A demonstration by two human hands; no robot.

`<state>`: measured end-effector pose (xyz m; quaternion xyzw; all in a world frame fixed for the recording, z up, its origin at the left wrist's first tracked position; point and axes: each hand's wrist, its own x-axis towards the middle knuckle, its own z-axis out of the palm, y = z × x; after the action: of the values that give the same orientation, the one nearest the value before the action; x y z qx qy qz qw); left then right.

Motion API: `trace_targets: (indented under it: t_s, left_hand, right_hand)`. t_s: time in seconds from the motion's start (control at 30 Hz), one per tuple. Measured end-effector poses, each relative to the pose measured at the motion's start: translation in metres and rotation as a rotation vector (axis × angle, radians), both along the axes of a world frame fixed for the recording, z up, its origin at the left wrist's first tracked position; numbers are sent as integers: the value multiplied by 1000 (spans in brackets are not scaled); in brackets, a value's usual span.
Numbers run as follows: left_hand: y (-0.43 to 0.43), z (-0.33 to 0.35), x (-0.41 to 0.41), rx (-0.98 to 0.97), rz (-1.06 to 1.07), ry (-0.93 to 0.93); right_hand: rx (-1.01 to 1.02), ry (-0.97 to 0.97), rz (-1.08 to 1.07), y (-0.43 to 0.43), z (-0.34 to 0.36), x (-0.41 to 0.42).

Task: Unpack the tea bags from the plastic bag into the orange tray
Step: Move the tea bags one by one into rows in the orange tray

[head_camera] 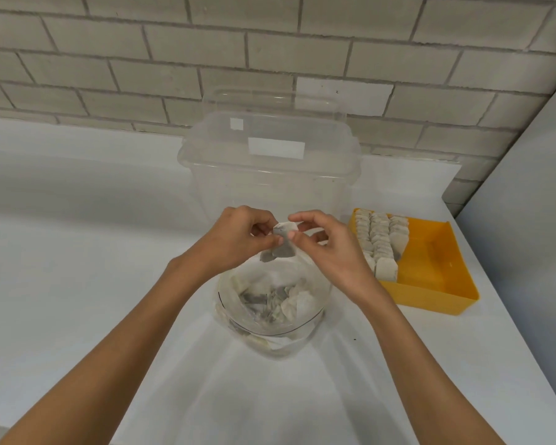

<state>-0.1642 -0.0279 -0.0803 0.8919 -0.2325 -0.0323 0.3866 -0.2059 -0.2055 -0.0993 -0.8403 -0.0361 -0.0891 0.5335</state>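
Note:
A clear plastic bag (270, 319) stands open on the white table, with several loose tea bags (289, 300) inside. Above its mouth, my left hand (238, 236) and my right hand (328, 245) both pinch a small clump of tea bags (281, 244), each from its own side. The orange tray (430, 274) sits to the right of the bag. Rows of tea bags (379, 239) stand packed along its left half; its right half shows bare orange floor.
A large clear plastic tub (270, 175) stands just behind my hands, against a tiled wall. The white table (77, 252) runs wide to the left. Its right edge (511, 284) passes close beyond the tray, beside a grey wall.

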Motion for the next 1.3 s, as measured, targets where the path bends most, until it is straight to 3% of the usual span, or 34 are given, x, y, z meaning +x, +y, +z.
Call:
trace_targets:
  t_s: [0.27,0.43,0.67,0.97,1.3]
  left_hand:
    - [-12,11,11,22,-61,3]
    - [-25,17,18,21,-73,-7]
    - [-63,29,22,-9,-179,-17]
    - [-91,33,20,-21,-255,-41]
    - [-93,26,21,0,-258,-16]
  right_hand:
    - [184,-51,-45,-18,12,5]
    - [186,-61,-157,-51,19,6]
    - [37,-42,-316,-119,18,8]
    - [-226,185,-504,-190,-30,24]
    - [-104,300,-561,-189,-66,39]
